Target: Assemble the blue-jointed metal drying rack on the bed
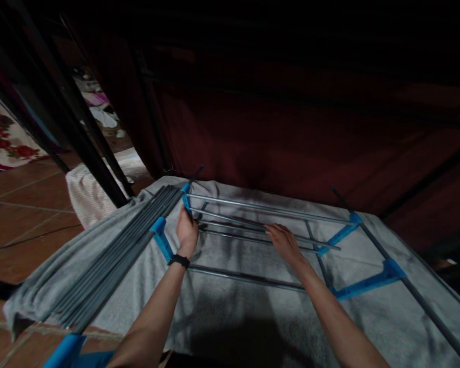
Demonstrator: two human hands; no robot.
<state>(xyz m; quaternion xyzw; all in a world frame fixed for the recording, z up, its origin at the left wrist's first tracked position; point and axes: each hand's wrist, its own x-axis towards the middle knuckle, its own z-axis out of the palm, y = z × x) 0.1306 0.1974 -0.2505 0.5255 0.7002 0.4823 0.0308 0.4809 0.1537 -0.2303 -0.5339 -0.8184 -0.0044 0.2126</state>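
Roughly: left hand [186, 231] was clamped on the near end of a thin metal rod [253, 221], right at the blue plastic connector [185, 200] on the left side of the rack frame [417, 295]. Fingers wrapped around it, black wristband [179, 261] on that wrist. Right hand [284, 241] lay flat and open on the same cluster of rods, palm down, fingers spread toward the middle, gripping nothing as far as I could tell.

Frame sat on a grey blanket [222, 312] spread over a low surface. Cross rods ran left to right; the far rod [268, 207] and the near rod [249, 276] looked seated at both sides, while the two or three middle ones looked loose at the right end, stopping short of the blue side bracket [339, 235]. A second blue bracket [371, 282] sat further along the right rail.

Bundle of spare grey rods [118, 255] lay on the blanket's left edge, well apart from the right hand, touching the left connector area.

Judgement: partly assembled, outer rods in, middle rods not yet located, spare bundle untouched.

Beyond: terracotta floor tiles [19, 220], dark red curtain [291, 138] behind.
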